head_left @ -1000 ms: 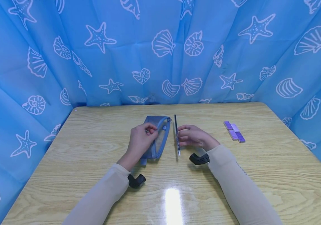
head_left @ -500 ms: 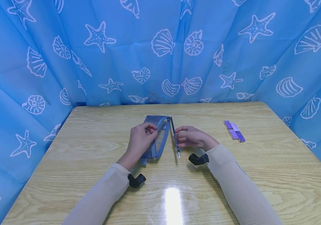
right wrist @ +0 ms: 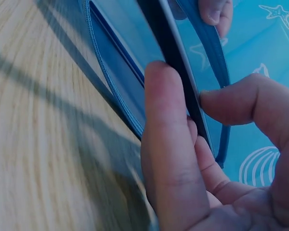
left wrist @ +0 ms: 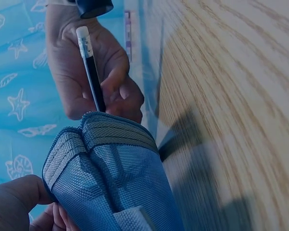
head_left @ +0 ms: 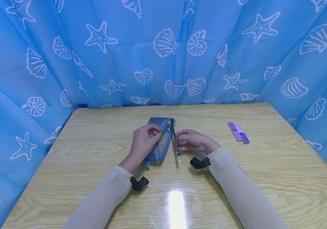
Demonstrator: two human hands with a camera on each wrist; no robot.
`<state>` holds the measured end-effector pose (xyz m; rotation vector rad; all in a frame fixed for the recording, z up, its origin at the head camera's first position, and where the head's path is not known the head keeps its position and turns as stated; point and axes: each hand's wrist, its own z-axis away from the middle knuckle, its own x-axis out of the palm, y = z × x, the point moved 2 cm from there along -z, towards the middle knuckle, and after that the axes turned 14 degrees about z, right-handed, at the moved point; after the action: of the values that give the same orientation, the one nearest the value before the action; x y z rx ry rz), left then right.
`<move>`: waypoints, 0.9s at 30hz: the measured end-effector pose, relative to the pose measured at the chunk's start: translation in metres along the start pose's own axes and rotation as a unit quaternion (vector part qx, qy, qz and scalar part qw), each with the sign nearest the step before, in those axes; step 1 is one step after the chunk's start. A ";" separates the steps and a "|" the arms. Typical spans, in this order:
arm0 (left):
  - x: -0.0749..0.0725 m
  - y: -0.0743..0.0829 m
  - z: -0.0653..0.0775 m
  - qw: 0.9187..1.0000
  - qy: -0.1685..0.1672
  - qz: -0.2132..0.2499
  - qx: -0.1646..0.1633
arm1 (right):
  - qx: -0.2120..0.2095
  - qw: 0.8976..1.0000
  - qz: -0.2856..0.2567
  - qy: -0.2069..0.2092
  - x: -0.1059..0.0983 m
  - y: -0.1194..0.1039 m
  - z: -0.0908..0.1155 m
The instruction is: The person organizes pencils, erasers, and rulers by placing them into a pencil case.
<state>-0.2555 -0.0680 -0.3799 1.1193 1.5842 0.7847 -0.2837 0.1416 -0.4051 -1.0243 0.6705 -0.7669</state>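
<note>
A blue mesh zip pencil case [head_left: 153,154] stands on the table with its mouth spread toward the right. My left hand [head_left: 144,140] pinches its upper edge between thumb and fingers. In my right hand [head_left: 192,141] is a dark pencil [head_left: 176,143] with a white eraser end, held between thumb and fingers, eraser toward me. The pencil lies along the case's mouth at its right side. In the right wrist view the pencil [right wrist: 176,53] crosses the gap between the two zip edges. From the left wrist view, the eraser end [left wrist: 83,34] rises above the case [left wrist: 120,163].
Several purple blocks [head_left: 239,133] lie together on the right of the wood-grain table [head_left: 94,136]. A blue curtain [head_left: 140,57] with shell and starfish prints hangs behind. Black wrist cameras sit below both wrists.
My right hand has moved slightly left, bringing the pencil from beside the pencil case to its mouth and tilting the far end left. My left hand keeps its hold on the case edge.
</note>
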 end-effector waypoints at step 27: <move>0.007 -0.002 0.001 1.000 -0.013 -0.005 -0.010 | -0.019 0.995 -0.053 0.082 0.032 0.000 -0.014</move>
<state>-0.2551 -0.0623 -0.3846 1.1034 1.5559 0.7745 -0.2769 0.1088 -0.4144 -1.0460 0.7780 -0.9407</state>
